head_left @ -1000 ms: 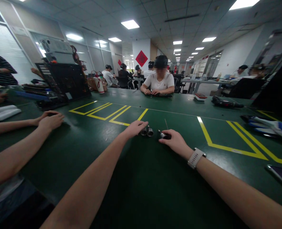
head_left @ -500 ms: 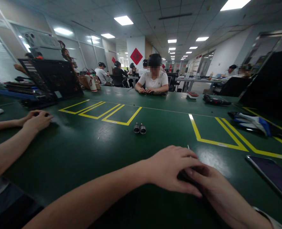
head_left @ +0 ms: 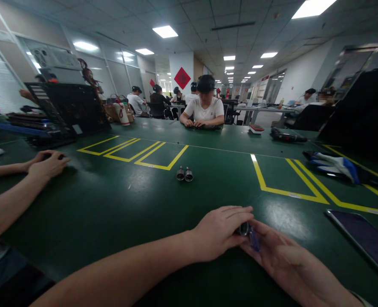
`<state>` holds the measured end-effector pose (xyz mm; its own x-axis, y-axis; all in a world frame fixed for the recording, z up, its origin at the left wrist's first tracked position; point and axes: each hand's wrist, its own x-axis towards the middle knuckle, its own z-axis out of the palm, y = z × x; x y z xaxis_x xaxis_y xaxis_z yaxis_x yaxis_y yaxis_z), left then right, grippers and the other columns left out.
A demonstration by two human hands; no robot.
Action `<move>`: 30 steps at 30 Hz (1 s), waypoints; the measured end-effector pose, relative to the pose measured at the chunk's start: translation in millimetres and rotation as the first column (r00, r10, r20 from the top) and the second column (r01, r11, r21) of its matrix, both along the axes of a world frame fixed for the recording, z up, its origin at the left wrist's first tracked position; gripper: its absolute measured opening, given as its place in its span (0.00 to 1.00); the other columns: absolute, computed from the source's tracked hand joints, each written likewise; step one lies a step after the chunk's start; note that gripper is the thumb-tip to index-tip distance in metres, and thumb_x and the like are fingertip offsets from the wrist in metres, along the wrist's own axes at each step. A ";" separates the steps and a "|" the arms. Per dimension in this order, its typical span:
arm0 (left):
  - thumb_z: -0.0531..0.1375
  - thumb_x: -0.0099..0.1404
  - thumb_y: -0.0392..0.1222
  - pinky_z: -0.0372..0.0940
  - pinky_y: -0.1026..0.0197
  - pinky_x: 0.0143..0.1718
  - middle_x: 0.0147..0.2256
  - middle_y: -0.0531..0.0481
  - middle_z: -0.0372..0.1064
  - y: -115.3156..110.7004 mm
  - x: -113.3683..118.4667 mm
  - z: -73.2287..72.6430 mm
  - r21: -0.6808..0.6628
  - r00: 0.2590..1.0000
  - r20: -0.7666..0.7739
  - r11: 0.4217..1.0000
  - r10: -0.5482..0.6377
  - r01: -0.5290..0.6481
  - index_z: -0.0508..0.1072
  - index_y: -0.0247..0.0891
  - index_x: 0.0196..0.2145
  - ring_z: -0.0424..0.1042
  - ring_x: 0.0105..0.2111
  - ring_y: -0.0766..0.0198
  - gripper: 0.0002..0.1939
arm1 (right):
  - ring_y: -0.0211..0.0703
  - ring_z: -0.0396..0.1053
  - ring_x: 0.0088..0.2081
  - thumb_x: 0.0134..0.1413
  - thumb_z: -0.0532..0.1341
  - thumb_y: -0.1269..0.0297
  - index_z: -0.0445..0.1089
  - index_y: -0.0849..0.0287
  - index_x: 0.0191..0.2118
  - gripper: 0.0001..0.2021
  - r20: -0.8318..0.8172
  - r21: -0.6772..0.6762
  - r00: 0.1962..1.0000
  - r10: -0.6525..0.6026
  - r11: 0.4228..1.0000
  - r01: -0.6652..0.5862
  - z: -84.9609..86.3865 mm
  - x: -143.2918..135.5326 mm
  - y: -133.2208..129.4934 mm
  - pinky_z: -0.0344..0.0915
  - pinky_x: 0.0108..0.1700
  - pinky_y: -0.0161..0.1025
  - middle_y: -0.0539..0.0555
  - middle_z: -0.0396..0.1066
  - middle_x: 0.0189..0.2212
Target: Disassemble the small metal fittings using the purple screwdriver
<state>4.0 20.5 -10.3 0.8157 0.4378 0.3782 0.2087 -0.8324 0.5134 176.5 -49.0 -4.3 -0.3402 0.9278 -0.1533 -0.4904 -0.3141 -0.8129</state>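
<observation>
In front of me, low in the view, my left hand (head_left: 219, 230) is closed around a small round metal cup-like piece (head_left: 243, 229), whose open rim shows between the fingers. My right hand (head_left: 284, 251) meets it from the right, fingertips close to the same piece. Against the right hand's fingers is a small purple see-through piece (head_left: 254, 239); its exact kind is unclear. Two similar metal cups with short stems (head_left: 189, 175) stand side by side on the green table (head_left: 157, 200), farther off than my hands.
A phone (head_left: 361, 238) lies at the right. Beyond it are blue and white gloves (head_left: 336, 164) and a dark tool (head_left: 287, 135). Yellow tape outlines (head_left: 153, 164) mark the table. At the left rest another person's hands (head_left: 48, 164); someone sits opposite (head_left: 204, 108).
My hands have turned and drawn apart slightly, the left one lower. The metal rim and the purple piece now show between them; before, a dark shape was mostly covered.
</observation>
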 end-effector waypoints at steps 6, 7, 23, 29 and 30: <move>0.59 0.62 0.45 0.60 0.58 0.53 0.52 0.43 0.66 0.4 1.1 3.7 -0.128 0.990 0.127 0.991 0.065 -0.049 0.62 0.37 0.53 0.66 0.52 0.61 0.22 | 0.50 0.69 0.47 0.38 0.68 0.66 0.71 0.51 0.44 0.21 0.302 -0.035 0.949 -0.094 0.993 0.110 5.0 -2.9 -3.8 0.62 0.52 0.51 0.54 0.74 0.42; 0.59 0.62 0.45 0.61 0.58 0.52 0.51 0.43 0.67 -0.3 2.0 4.4 -0.154 0.989 0.126 0.986 0.077 -0.057 0.62 0.37 0.53 0.67 0.51 0.61 0.23 | 0.50 0.69 0.47 0.38 0.69 0.64 0.71 0.51 0.45 0.22 0.352 -0.026 0.929 -0.118 0.990 0.135 2.7 -1.7 -3.9 0.63 0.51 0.51 0.54 0.74 0.42; 0.64 0.55 0.46 0.61 0.64 0.32 0.31 0.51 0.67 4.9 4.9 0.6 -0.247 0.963 0.101 0.944 0.250 -0.220 0.68 0.35 0.31 0.66 0.31 0.65 0.12 | 0.44 0.63 0.24 0.52 0.57 0.46 0.78 0.50 0.28 0.17 0.285 0.442 0.811 -0.511 0.821 0.362 1.7 18.9 -19.0 0.62 0.26 0.40 0.53 0.66 0.18; 0.62 0.57 0.40 0.57 0.65 0.29 0.27 0.54 0.62 7.5 4.2 -2.4 -0.203 0.978 0.037 0.960 0.204 -0.192 0.64 0.36 0.27 0.62 0.27 0.68 0.09 | 0.44 0.64 0.25 0.50 0.61 0.50 0.75 0.51 0.34 0.12 0.485 0.349 0.789 -0.377 0.911 0.221 -8.1 17.6 -22.6 0.61 0.27 0.39 0.53 0.69 0.21; 0.62 0.58 0.40 0.56 0.65 0.29 0.27 0.54 0.62 7.7 4.3 -2.8 -0.200 0.979 0.037 0.961 0.202 -0.190 0.64 0.36 0.27 0.62 0.27 0.68 0.09 | 0.44 0.64 0.25 0.50 0.61 0.50 0.74 0.51 0.32 0.11 0.514 0.330 0.778 -0.362 0.920 0.210 -8.6 16.9 -22.4 0.62 0.26 0.38 0.52 0.69 0.21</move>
<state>8.3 28.3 -13.2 0.6863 0.6565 0.3129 0.3239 -0.6612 0.6767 193.4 -71.4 -12.9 0.0213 0.9997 0.0101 0.0344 0.0094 -0.9994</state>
